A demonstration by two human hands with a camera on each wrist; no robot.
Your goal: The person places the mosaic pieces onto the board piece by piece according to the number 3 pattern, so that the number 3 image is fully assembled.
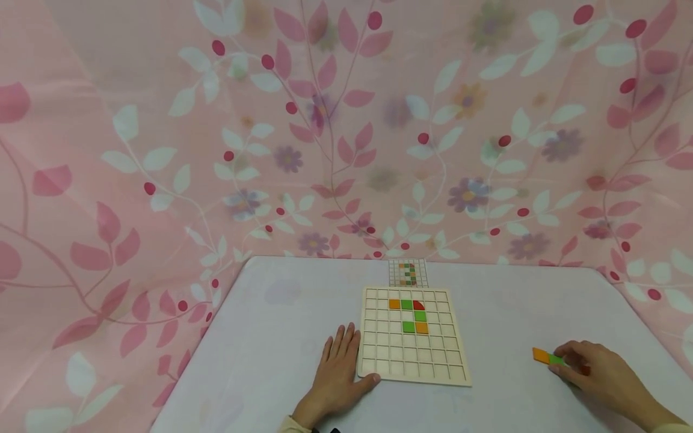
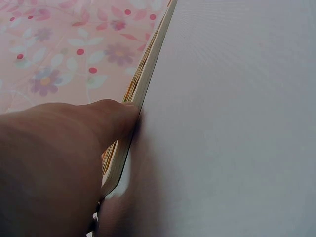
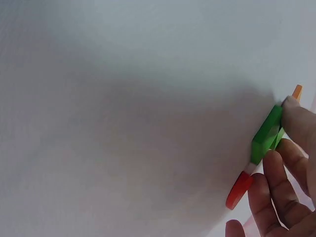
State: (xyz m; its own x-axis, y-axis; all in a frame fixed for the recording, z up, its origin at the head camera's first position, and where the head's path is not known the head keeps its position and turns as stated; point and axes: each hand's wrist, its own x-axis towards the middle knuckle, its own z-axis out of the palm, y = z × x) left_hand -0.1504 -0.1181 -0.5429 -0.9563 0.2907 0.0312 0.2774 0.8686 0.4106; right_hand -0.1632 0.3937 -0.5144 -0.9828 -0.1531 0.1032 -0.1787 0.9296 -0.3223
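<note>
Left hand (image 1: 338, 368) lies flat, fingers straight, thumb against the grid board (image 1: 412, 335) edge — keep it bracing; right hand (image 1: 591, 368), fingers curled, pinches a green tile (image 3: 267, 134) among loose tiles on the table (image 1: 271, 337) right of the board — lift one only, level.

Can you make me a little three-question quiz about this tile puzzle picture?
1. True or false: the left hand lies flat beside the wooden grid board, its thumb against the board's near left corner.
2. Which loose tile lies farthest from the right hand? A) orange B) blue C) purple
3. Fill in: the small pattern card lies on the table just ____ the board's far edge.

Key
1. True.
2. A: the orange tile lies farthest out, with a green tile at the fingertips.
3. Beyond.
</note>
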